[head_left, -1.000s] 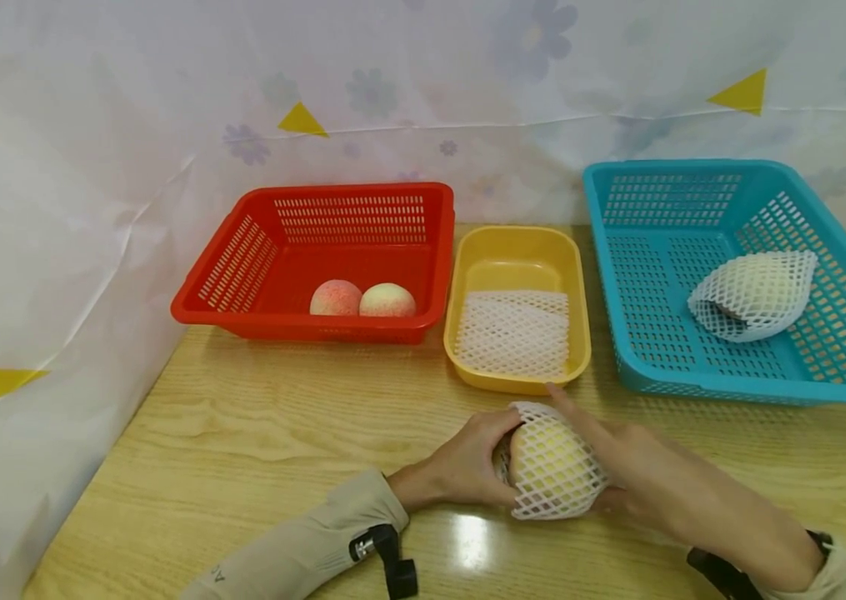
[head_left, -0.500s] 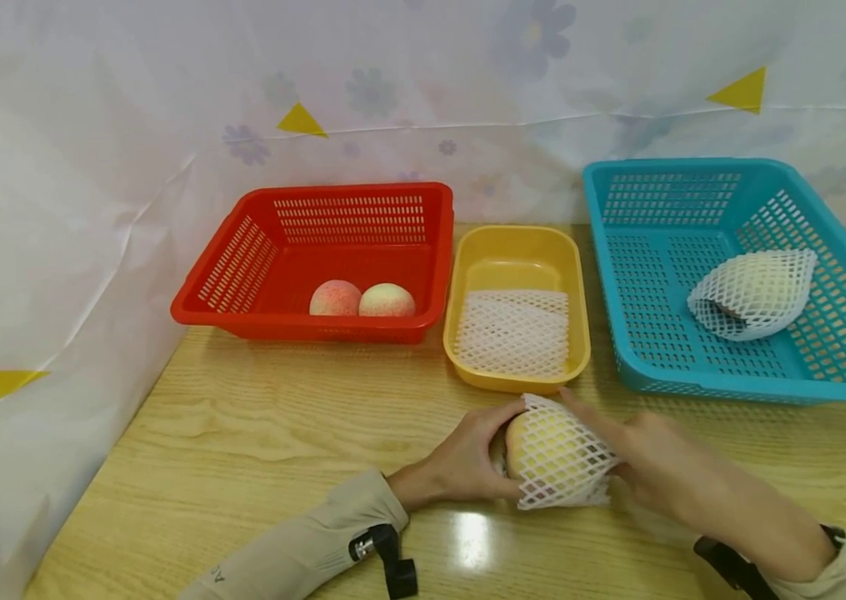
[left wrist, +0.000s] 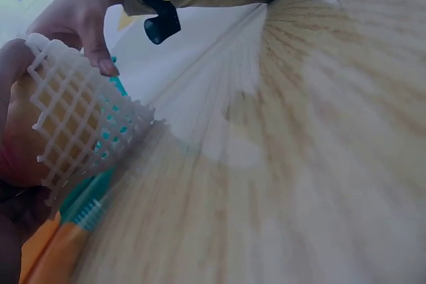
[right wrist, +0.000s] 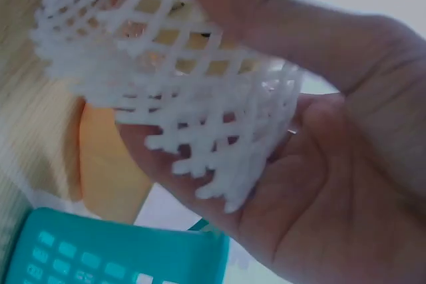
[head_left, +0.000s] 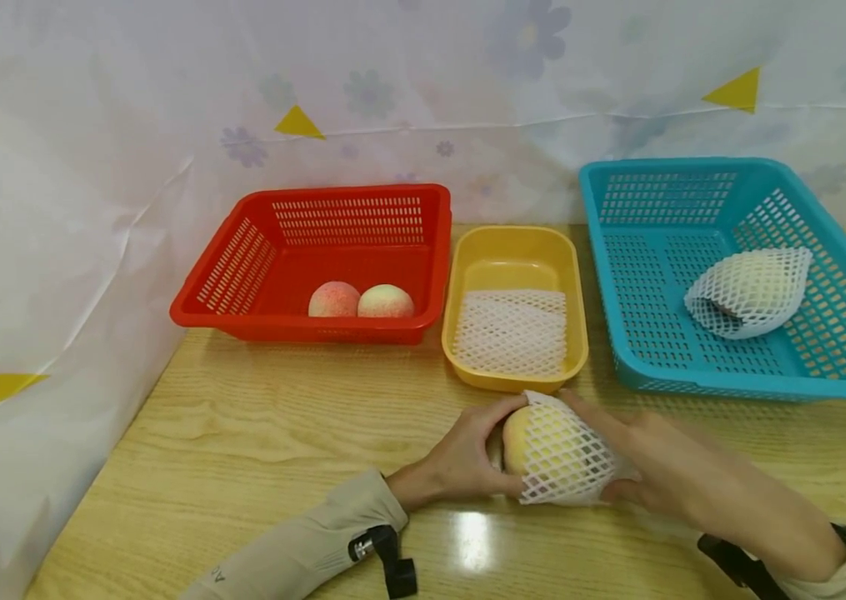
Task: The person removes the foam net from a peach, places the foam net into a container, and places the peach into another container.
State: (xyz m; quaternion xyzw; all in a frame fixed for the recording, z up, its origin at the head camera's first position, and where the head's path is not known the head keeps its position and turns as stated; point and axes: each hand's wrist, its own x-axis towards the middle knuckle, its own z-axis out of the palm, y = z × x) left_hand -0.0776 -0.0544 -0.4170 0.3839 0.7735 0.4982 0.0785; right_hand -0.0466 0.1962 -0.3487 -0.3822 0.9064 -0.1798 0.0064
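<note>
Held thing: 1 round, pale-yellow peach (head_left: 515, 444), partly inside a white foam-net sleeve (head_left: 567, 457). It's low over the bench (head_left: 280, 408), near side of the yellow tray; can't tell if it touches the wood. Left end bare, the rest behind mesh. Left wrist view adds a pink-red patch low on the skin.

Left hand (head_left: 470, 460): grip clamped on the peach's bare end and the sleeve's edge, thumb on the near side, fingers on the far side. Right hand (head_left: 666, 467): grip clamped round the sleeve's right end, thumb over the mesh in its wrist view.

Hard to see: peach's left side sits behind the left hand. Right hand blurred in head view. Left hand cropped in its own wrist view. 2 pink-and-cream peaches (head_left: 360, 302) have their bottoms hidden by the front wall of the red slotted plastic basket (head_left: 280, 323). Blue perforated plastic basket (head_left: 738, 385) runs off frame right.

Materials: sleeve is diamond mesh, ragged strand ends at the tail. Yellow smooth plastic tray (head_left: 514, 383), rounded corners, holds flat foam netting (head_left: 513, 333). Blue basket holds 1 net-wrapped fruit (head_left: 756, 283). Bench is glossy wood grain.
</note>
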